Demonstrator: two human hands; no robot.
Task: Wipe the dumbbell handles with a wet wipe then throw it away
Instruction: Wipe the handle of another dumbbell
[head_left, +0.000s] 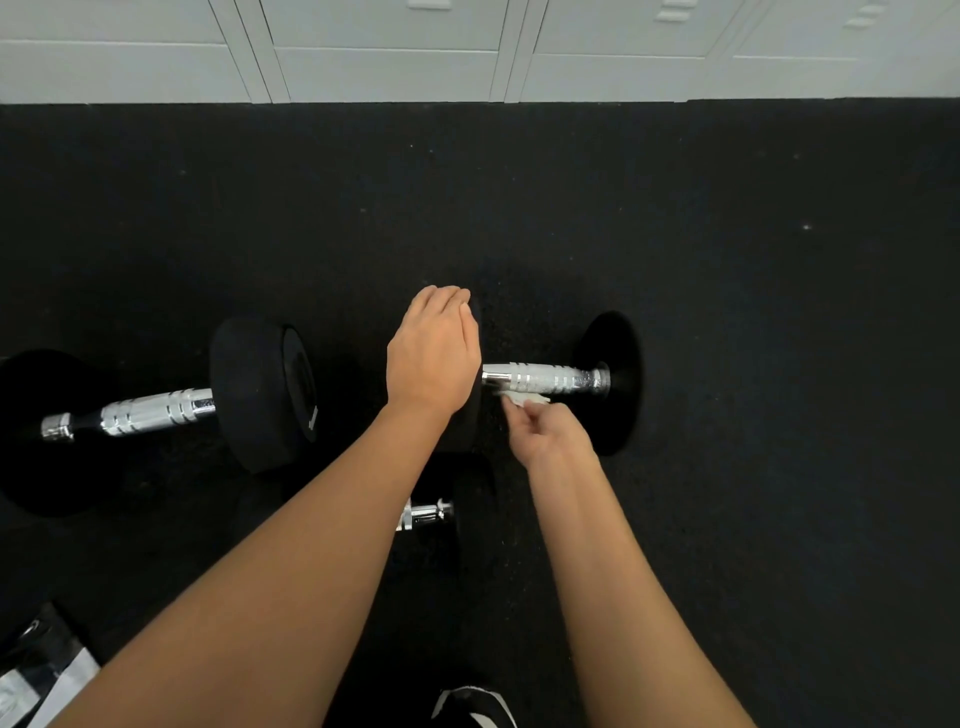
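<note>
Head view: my right fingers (514, 415) pinch the wet wipe (524, 399), touching the underside of the chrome handle (545, 377) just beyond them. My left hand (434, 353) lies flat, fingers straight, steadying the dumbbell's near weight. I judge wiping is underway; next I slide the wipe along toward the far weight (615, 382). Another dumbbell (156, 410) waits left on the floor.

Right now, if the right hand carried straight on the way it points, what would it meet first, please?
Most likely the chrome handle of the right dumbbell: the right hand pinches the wipe just below that bar. Whether the wipe already touches it is unclear.
</note>
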